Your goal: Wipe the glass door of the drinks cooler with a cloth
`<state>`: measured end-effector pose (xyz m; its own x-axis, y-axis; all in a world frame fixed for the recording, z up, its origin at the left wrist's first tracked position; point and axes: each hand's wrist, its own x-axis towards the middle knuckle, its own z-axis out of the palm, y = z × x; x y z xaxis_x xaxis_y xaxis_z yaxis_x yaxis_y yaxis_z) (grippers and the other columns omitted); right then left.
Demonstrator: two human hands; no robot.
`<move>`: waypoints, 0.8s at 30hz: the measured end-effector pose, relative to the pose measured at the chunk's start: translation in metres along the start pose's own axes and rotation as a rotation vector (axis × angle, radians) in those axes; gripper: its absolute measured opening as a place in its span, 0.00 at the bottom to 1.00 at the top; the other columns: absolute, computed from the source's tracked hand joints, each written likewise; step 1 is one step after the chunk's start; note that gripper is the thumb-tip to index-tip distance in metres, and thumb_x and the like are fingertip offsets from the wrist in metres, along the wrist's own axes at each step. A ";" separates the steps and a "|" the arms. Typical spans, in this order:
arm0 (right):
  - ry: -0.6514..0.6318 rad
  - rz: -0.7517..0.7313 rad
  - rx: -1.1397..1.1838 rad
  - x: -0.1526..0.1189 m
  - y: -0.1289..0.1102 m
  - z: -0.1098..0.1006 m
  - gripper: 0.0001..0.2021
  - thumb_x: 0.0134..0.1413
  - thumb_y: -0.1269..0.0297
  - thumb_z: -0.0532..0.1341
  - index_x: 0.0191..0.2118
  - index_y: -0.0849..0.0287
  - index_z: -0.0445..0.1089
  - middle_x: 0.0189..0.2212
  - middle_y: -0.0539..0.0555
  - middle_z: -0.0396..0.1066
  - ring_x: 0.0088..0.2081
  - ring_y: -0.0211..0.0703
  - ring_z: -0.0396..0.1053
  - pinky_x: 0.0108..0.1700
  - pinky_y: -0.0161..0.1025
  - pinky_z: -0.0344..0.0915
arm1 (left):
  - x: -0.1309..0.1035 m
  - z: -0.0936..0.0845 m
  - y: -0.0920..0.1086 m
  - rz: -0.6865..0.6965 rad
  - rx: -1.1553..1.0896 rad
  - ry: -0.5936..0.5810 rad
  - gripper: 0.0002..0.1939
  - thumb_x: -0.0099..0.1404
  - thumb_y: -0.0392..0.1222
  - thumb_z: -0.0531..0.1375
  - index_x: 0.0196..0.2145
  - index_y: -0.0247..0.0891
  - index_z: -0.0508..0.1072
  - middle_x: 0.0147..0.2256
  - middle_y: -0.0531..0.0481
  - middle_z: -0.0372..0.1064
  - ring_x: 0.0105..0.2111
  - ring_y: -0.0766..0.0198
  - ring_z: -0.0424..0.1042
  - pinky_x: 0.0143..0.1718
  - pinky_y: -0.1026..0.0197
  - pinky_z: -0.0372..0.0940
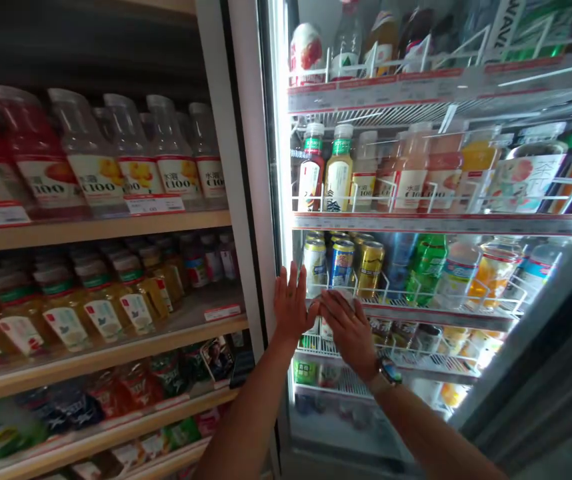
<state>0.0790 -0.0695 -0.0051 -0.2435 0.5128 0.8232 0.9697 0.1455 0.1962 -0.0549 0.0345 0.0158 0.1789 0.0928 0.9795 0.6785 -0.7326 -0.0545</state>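
Note:
My left hand (292,303) is raised at the left edge of a lit drinks cooler, palm forward, fingers stretched up and slightly apart. Close beside it is my right hand (345,323), its fingers extended and slanting up to the left, somewhat blurred; nothing shows in its grasp. A watch (389,371) sits on my right wrist. Just beyond my fingertips, white-and-green cans (315,261), a blue can (341,263) and a gold can (370,268) stand on a wire-fronted shelf. Whether either hand touches the shelf or cooler frame, I cannot tell.
Bottled drinks (339,173) fill the cooler shelves above, with a green soda bottle (426,267) further right. A dark door edge (536,327) slants across the lower right. To the left, wooden shelves (101,230) hold juice bottles (61,300) and packets (116,390).

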 end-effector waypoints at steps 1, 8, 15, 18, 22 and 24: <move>0.028 0.018 -0.005 0.021 0.004 -0.009 0.36 0.57 0.80 0.51 0.69 0.50 0.52 0.66 0.52 0.59 0.68 0.44 0.52 0.69 0.49 0.45 | 0.000 0.000 0.000 0.003 -0.014 0.000 0.37 0.73 0.59 0.37 0.70 0.33 0.43 0.67 0.35 0.51 0.69 0.47 0.45 0.66 0.46 0.47; 0.205 0.085 -0.035 0.086 0.009 -0.022 0.34 0.59 0.78 0.50 0.70 0.51 0.50 0.68 0.52 0.55 0.70 0.46 0.47 0.70 0.54 0.40 | -0.002 0.000 -0.002 0.009 -0.032 -0.014 0.38 0.72 0.61 0.36 0.71 0.33 0.42 0.68 0.36 0.49 0.70 0.48 0.44 0.65 0.46 0.48; 0.007 -0.018 -0.024 -0.035 -0.008 0.028 0.34 0.57 0.79 0.51 0.67 0.50 0.57 0.62 0.54 0.65 0.60 0.46 0.64 0.65 0.48 0.51 | -0.002 -0.001 0.000 0.006 0.016 -0.028 0.39 0.72 0.60 0.35 0.70 0.31 0.45 0.66 0.35 0.55 0.70 0.49 0.44 0.66 0.47 0.46; -0.083 -0.090 -0.001 -0.081 -0.007 0.039 0.35 0.55 0.81 0.52 0.67 0.49 0.56 0.62 0.52 0.66 0.55 0.44 0.68 0.61 0.45 0.56 | -0.001 -0.002 0.001 0.010 0.009 -0.015 0.38 0.72 0.60 0.37 0.70 0.31 0.44 0.67 0.36 0.52 0.70 0.48 0.43 0.66 0.47 0.46; -0.099 -0.167 0.007 -0.081 0.008 0.021 0.33 0.58 0.82 0.51 0.66 0.48 0.58 0.62 0.50 0.66 0.56 0.39 0.68 0.64 0.43 0.53 | 0.002 0.000 0.000 0.003 -0.010 -0.001 0.37 0.73 0.56 0.44 0.71 0.33 0.42 0.69 0.37 0.45 0.70 0.48 0.42 0.67 0.46 0.46; -0.048 -0.131 -0.020 -0.053 0.023 0.001 0.32 0.59 0.81 0.51 0.66 0.48 0.57 0.63 0.50 0.65 0.60 0.39 0.63 0.67 0.47 0.48 | 0.004 -0.001 0.003 -0.004 -0.015 0.004 0.37 0.72 0.54 0.47 0.71 0.35 0.41 0.70 0.38 0.41 0.70 0.48 0.39 0.67 0.45 0.45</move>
<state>0.1147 -0.0923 -0.0448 -0.3682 0.5303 0.7637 0.9296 0.1975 0.3111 -0.0530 0.0324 0.0194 0.1732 0.0933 0.9805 0.6683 -0.7424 -0.0474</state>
